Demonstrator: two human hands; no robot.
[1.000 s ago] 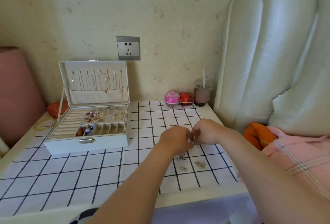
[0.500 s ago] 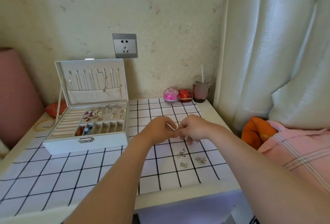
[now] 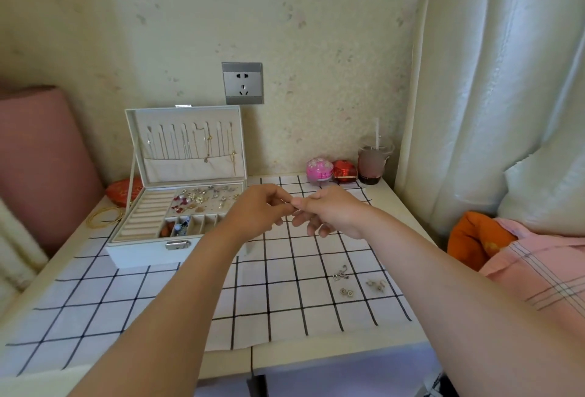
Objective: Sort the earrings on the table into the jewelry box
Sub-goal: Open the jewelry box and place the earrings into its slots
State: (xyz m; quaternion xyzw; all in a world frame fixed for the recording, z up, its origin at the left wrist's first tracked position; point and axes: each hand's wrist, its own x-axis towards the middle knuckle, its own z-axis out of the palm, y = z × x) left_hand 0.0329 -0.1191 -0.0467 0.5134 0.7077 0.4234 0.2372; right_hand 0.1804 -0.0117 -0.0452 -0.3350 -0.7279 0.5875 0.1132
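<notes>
1. Head view: a white table (image 3: 391,347) carries a black-and-white checked cloth (image 3: 278,305).
2. An open jewelry box (image 3: 142,254) stands on the far left of the cloth, its lid upright. Many small pieces lie in its far right compartment.
3. The left hand (image 3: 254,211) and right hand (image 3: 337,211) hover above the cloth just right of the box, with their fingertips meeting.
4. Both hands have curled fingers, and the right thumb and forefinger are pressed together. Whether they clamp an earring I cannot tell; it may be too small to show.
5. Three groups of loose earrings (image 3: 346,292) lie on the cloth near right, well apart from the box.
</notes>
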